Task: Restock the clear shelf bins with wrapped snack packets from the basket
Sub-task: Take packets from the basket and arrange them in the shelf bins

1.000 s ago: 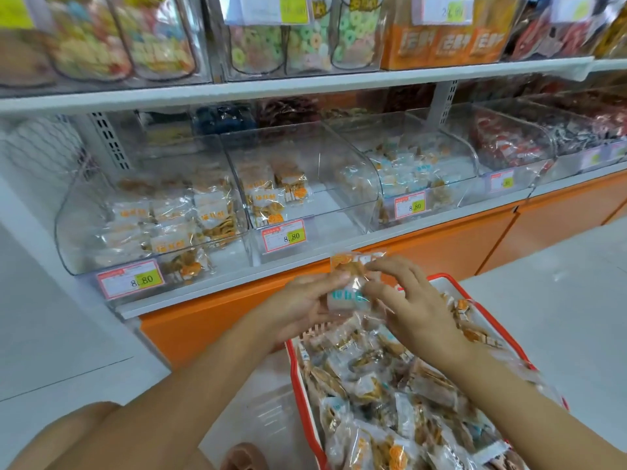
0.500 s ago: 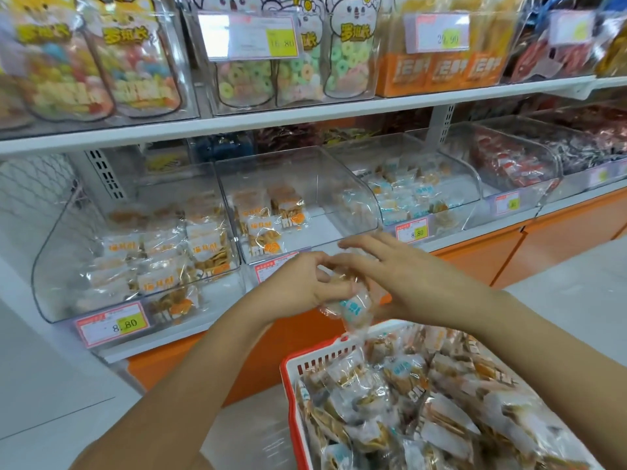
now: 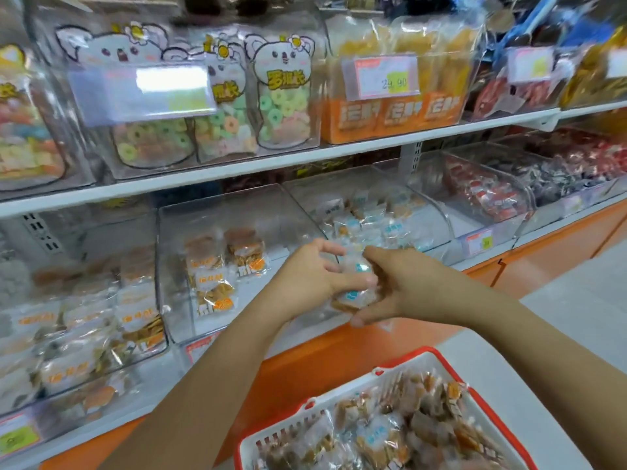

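step: carry to bin | left hand (image 3: 305, 279), right hand (image 3: 403, 286): fingers curled round blue-label packets (image 3: 356, 286) | next: likely clear blue-label bin (image 3: 436, 225) front edge, release

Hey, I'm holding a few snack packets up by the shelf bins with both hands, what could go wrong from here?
One: the blue-labelled packets are bunched between your left hand and right hand, so one could slip and fall outside the basket. Two: your hands are at the divide between the orange-labelled bin and the blue-labelled bin, so a mix-up seems possible.
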A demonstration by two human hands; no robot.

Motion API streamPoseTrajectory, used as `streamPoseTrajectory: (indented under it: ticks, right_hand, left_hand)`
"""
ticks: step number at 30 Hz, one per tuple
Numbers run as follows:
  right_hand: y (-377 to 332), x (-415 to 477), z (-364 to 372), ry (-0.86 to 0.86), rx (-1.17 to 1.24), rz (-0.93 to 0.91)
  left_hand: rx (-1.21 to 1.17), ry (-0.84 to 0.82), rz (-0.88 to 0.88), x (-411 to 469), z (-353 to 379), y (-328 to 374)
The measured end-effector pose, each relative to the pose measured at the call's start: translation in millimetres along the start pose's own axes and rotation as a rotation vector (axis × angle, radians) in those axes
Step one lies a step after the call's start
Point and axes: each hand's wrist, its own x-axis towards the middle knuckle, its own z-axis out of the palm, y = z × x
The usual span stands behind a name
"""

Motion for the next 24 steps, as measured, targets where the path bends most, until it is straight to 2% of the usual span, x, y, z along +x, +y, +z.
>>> streamPoseTrajectory:
  ticks: [4,6,9,12,15,17,19,24]
  right_hand:
    - [42.6,5.8,-19.6,-0.021,0.377,0.061]
    - [65.2,1.9,-22.4,0.007,0.486,0.076]
    - [95.7,-7.0,-20.8,0.084,0.619,0.208]
    - [131.9,-8.6,-28.2,0.296,0.821,0.329]
    - [178.0,-1.6,-46.0,0.553,1.031,0.46]
    - [210.0,10.8,-55.0,0.611,0.974,0.536]
    - [237.3,29.5,-62.4,0.592,0.863,0.617]
    - [298.9,88.1,-60.7,0.426,0.69,0.73]
  left_hand:
    - [0.022,0.037,0.063,38.2,17.8,16.4]
    - [0.003,0.032,0.097,56.0,30.9,21.0]
    - [0.001,0.114,0.116,86.0,50.8,22.9]
    - [0.03,0.139,0.097,112.4,66.9,19.7]
    - [0.208,0.09,0.115,134.0,83.9,17.5]
    - [0.237,0.065,0.126,149.7,99.6,19.9]
    - [0.232,0.065,0.102,165.9,116.2,28.7]
    - [0.365,0.151,0.029,217.0,146.3,42.4]
